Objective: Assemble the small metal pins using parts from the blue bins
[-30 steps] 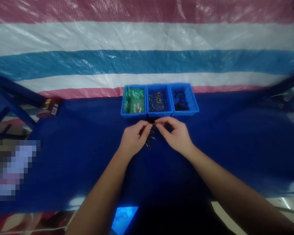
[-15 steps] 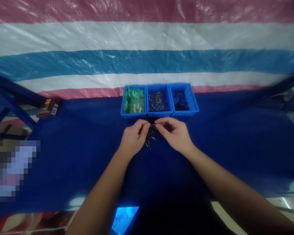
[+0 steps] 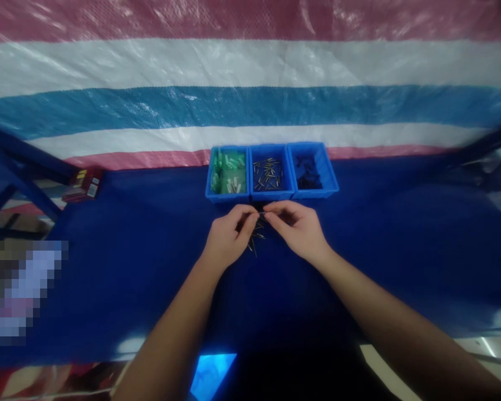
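My left hand (image 3: 229,234) and my right hand (image 3: 298,228) meet over the blue table, thumbs and fingertips pinched. Between the two pinches shows a small, thin, pale piece (image 3: 261,213); its ends are hidden by the fingers, and its kind is too small to make out. Several thin brass-coloured pins (image 3: 256,236) lie loose on the table below and beside my left fingertips. Just beyond both hands stands a blue bin of similar pins (image 3: 268,174).
To its left, a blue bin (image 3: 227,197) holds green plastic and small clear pieces. The right-hand blue bin (image 3: 315,194) contains dark pieces. A red box (image 3: 82,185) sits at the table's left end. Striped sheeting (image 3: 250,106) hangs behind the blue table (image 3: 401,234).
My left fingertips have shifted slightly right, so the gap between the two pinches is a little narrower. The bins and loose pins look unchanged.
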Motion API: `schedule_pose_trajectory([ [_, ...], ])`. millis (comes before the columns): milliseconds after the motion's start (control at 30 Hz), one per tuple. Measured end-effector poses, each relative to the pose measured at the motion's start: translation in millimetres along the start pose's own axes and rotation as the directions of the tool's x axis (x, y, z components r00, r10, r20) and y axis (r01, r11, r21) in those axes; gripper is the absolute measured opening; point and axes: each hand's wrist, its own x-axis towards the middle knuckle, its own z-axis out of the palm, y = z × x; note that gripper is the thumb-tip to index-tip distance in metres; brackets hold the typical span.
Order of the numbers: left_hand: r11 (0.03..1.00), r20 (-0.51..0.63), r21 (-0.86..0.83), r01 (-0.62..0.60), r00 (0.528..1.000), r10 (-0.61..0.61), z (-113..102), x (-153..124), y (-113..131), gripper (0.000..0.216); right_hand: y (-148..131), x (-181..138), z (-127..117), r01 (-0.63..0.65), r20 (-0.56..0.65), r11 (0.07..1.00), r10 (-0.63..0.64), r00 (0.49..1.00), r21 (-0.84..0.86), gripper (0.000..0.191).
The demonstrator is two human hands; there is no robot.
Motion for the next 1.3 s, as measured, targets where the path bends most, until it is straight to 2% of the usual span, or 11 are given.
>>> schedule_pose_trajectory([
  [133, 1.0, -0.014, -0.011, -0.012, 1.0, 0.012, 1.0, -0.5, 0.2, 0.014, 0.3, 0.9, -0.7, -0.008, -0.005, 1.0, 0.008, 1.0, 0.019, 0.017],
  [367, 1.0, 0.004, 0.005, -0.02, 1.0, 0.02, -2.0, 0.3, 0.8, 0.016, -2.8, -0.7, -0.2, 0.046, 0.006, 0.996, -0.046, 0.999, -0.074, 0.015],
  [533, 0.999, -0.035, -0.012, -0.03, 0.999, 0.03, 0.9, 0.0, 0.5, 0.013, -2.0, -0.7, -0.2, 0.033, -0.009, 0.999, -0.034, 0.999, -0.037, 0.014],
  [633, 1.0, -0.015, -0.007, -0.018, 1.0, 0.018, 1.7, -0.1, -0.2, 0.01, -1.9, -0.3, -0.2, 0.032, -0.013, 0.998, -0.033, 0.999, -0.059, 0.014],
  [867, 1.0, -0.004, 0.009, -0.02, 1.0, 0.02, -0.9, 0.4, 1.1, 0.017, -4.9, -2.0, -0.2, 0.093, 0.008, 0.987, -0.093, 0.996, -0.129, 0.014],
  [933, 1.0, -0.029, -0.017, -0.02, 0.999, 0.019, 0.0, 0.6, 2.2, 0.012, -5.2, -1.9, -0.5, 0.076, -0.003, 0.989, -0.077, 0.997, -0.124, 0.014],
  [1100, 0.994, -0.146, -0.088, -0.067, 0.988, 0.054, 4.9, 2.2, 3.6, 0.022, -4.1, -1.1, -0.6, 0.074, 0.003, 0.987, -0.074, 0.997, -0.141, 0.014],
  [1300, 0.99, -0.185, -0.119, -0.07, 0.982, 0.048, 8.1, 1.3, 2.0, 0.021, -3.8, -2.0, 0.0, 0.094, 0.019, 0.986, -0.092, 0.996, -0.136, 0.013],
])
